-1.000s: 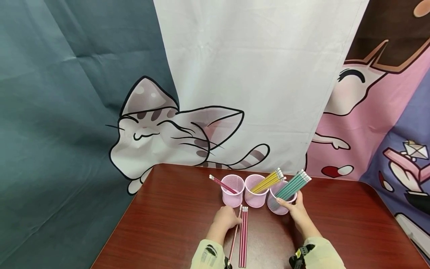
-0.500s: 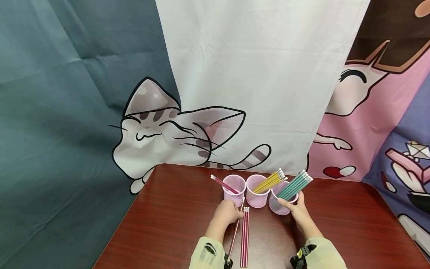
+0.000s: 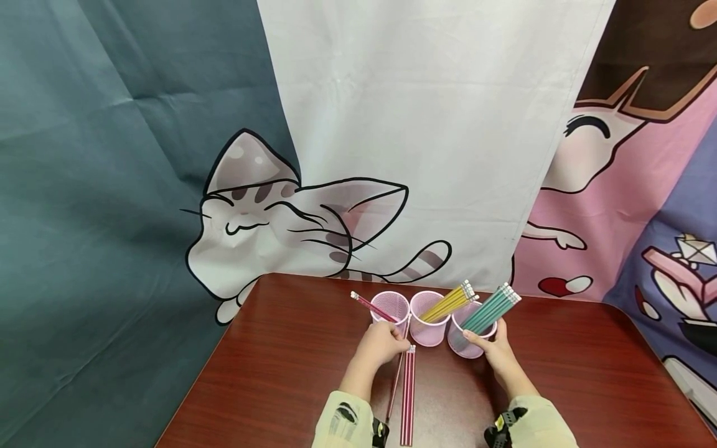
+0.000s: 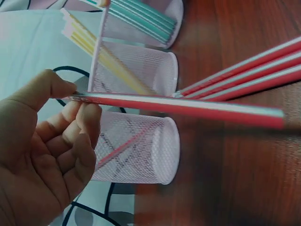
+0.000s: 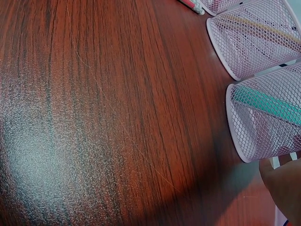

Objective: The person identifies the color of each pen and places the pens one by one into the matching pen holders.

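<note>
My left hand (image 3: 381, 344) pinches a red-and-white striped pencil (image 4: 188, 106) between thumb and fingers. It holds the pencil tilted just in front of the left pink mesh pencil cup (image 4: 167, 160), its white eraser end near the rim. One red pencil (image 3: 366, 304) leans inside that cup. Beside it, the middle mesh cup (image 3: 428, 334) carries yellow pencils (image 3: 445, 303). With thumb in front and fingers at the far side, my right hand (image 3: 500, 359) grips the right mesh cup (image 3: 460, 346), which holds teal pencils (image 3: 487, 309); part of this hand is hidden in the right wrist view.
Several red striped pencils (image 3: 407, 398) lie side by side on the brown wooden table (image 3: 269, 367), right of my left forearm. Behind the table's far edge hangs a printed cloth (image 3: 426, 124) with cartoon figures. The three cups stand in a row near that edge.
My left hand has moved forward and slightly right with the pencil, from the tabletop to the left cup's front. The right hand keeps its grip on the right cup.
</note>
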A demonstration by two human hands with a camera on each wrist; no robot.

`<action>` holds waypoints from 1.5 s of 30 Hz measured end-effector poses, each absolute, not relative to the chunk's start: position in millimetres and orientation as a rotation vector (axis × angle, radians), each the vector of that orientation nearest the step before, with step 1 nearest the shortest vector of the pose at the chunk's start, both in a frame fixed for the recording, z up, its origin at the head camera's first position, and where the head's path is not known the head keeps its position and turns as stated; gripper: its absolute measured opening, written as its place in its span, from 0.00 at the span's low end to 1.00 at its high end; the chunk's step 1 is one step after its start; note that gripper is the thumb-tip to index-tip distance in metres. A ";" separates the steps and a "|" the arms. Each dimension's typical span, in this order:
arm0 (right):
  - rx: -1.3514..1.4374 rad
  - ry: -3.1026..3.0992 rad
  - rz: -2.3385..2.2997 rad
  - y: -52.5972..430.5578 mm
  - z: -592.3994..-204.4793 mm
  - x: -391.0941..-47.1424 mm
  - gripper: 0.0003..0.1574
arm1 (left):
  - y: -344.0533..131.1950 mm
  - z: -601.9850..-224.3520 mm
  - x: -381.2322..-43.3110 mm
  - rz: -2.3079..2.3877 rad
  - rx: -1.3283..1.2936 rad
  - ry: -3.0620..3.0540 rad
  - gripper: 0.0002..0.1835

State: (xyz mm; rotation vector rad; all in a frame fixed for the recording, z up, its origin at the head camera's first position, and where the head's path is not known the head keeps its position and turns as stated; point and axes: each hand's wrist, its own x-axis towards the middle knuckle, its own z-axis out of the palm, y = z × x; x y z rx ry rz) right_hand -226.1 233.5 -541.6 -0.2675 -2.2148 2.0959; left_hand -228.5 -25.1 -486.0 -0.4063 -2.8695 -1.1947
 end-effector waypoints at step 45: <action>-0.178 -2.202 2.008 239.6 -562.5 -230.5 0.58 | -47.8 -471.0 -248.2 -1.637 -0.023 -1.936 0.02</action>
